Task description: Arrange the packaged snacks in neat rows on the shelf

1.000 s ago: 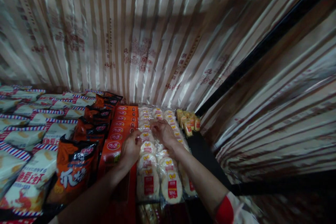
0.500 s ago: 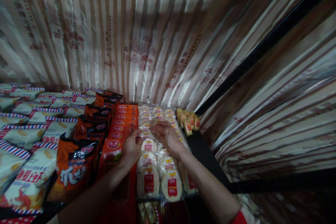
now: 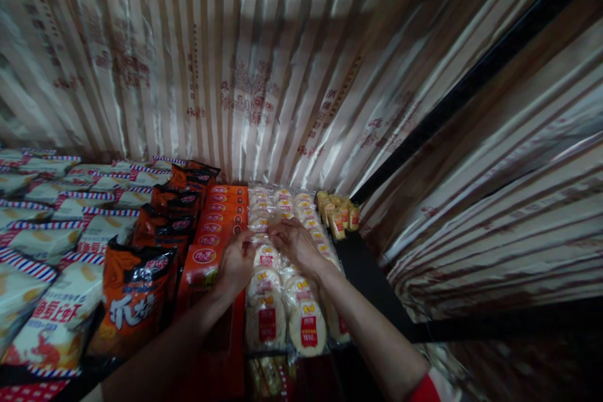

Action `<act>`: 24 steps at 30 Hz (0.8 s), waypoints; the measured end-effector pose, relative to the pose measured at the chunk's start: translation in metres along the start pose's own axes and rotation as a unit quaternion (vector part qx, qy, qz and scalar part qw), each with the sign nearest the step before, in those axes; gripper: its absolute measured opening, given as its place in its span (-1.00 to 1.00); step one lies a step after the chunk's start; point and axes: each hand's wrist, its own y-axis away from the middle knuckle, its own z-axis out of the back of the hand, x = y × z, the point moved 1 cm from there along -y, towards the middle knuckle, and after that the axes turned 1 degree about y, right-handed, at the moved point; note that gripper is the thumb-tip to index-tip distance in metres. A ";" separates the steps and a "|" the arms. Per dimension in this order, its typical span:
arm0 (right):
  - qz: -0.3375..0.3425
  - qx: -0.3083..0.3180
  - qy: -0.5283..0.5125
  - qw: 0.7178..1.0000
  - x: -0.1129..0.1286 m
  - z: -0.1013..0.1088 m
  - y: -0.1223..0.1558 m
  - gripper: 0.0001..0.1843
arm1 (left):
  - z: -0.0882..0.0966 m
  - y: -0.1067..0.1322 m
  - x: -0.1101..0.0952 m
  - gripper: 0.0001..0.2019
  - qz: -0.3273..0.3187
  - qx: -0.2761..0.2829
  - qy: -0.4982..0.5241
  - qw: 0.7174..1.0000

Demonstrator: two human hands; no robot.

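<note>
Both my hands reach into a shelf of snack packs. My left hand (image 3: 236, 264) has its fingers curled onto the top edge of a clear rice cracker pack (image 3: 264, 259) in the left row of crackers. My right hand (image 3: 296, 242) pinches the same pack's top edge from the right, fingers bent. More rice cracker packs (image 3: 306, 326) with red and yellow labels stand in rows in front of and behind my hands. Orange boxes (image 3: 214, 226) stand just left of my left hand.
Orange and black chip bags (image 3: 134, 301) and white bags with striped tops (image 3: 47, 242) fill the shelf to the left. Small yellow packs (image 3: 336, 213) sit at the back right. A striped shiny curtain (image 3: 264, 63) hangs behind; a black shelf edge (image 3: 377, 282) runs on the right.
Both hands stay on the cracker pack and shift only slightly along the row. The view has drifted a little.
</note>
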 end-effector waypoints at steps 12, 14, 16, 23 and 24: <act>-0.042 0.013 -0.004 0.999 0.006 -0.005 0.000 -0.84 | 0.003 0.030 -0.013 -0.75 -0.123 0.005 -0.203 0.971; -0.036 0.008 -0.004 0.999 0.006 -0.004 0.000 -0.84 | 0.007 0.031 -0.016 -0.76 -0.112 0.031 -0.230 0.966; -0.032 0.004 -0.003 0.999 0.006 -0.004 -0.001 -0.84 | 0.011 0.031 -0.017 -0.76 -0.104 0.058 -0.260 0.958; -0.042 0.015 0.014 0.999 0.006 -0.006 -0.003 -0.86 | 0.021 0.034 -0.019 -0.76 -0.096 0.118 -0.313 0.937; -0.047 0.014 0.019 0.999 0.007 -0.006 -0.003 -0.86 | 0.022 0.034 -0.020 -0.77 -0.097 0.125 -0.316 0.935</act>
